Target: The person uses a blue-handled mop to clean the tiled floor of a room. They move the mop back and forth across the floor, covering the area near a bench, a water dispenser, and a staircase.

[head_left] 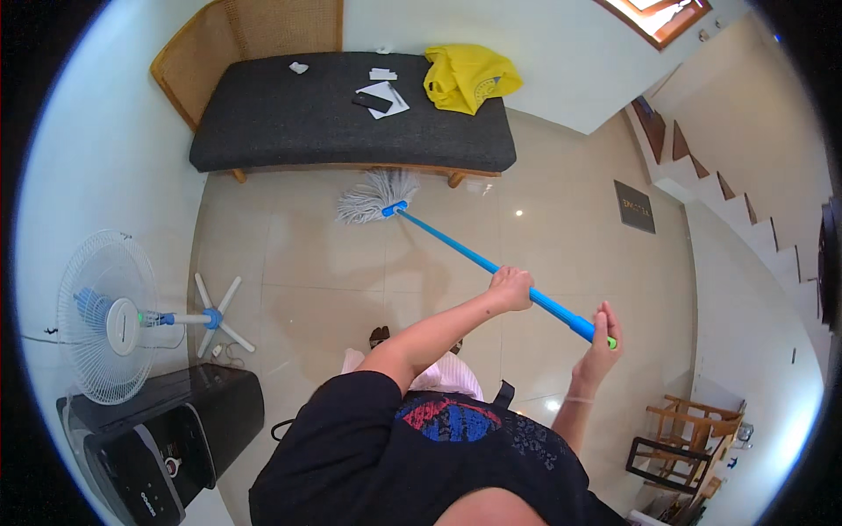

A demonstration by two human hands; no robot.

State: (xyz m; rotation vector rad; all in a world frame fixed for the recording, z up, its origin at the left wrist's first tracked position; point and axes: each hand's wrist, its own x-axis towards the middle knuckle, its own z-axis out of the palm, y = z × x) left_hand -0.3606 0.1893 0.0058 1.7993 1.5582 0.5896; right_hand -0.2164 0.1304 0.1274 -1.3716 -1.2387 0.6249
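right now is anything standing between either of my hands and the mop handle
Nothing visible does: the left hand is closed around the blue mop handle, and the right hand is at its green-tipped end.

Smooth and Glossy Against Shaggy and Woven

The mop head [377, 197] is rough and matt, all loose cotton-like strands, set in a smooth, plastic-looking clamp [395, 209]. The mop handle [456, 246] is smooth with a faint sheen, plastic or coated metal, hard to tell. The tiled floor [324, 263] is glossy, throwing back bright spots. The seat cushion [324, 127] wears matt cloth; the backrest [246, 44] is cane mesh in wood. The bag [465, 77] is crinkled, the sheet [395, 105] plain paper. The boxy unit [219, 403] has a shiny top; the shirt [351, 447] is matt cloth.
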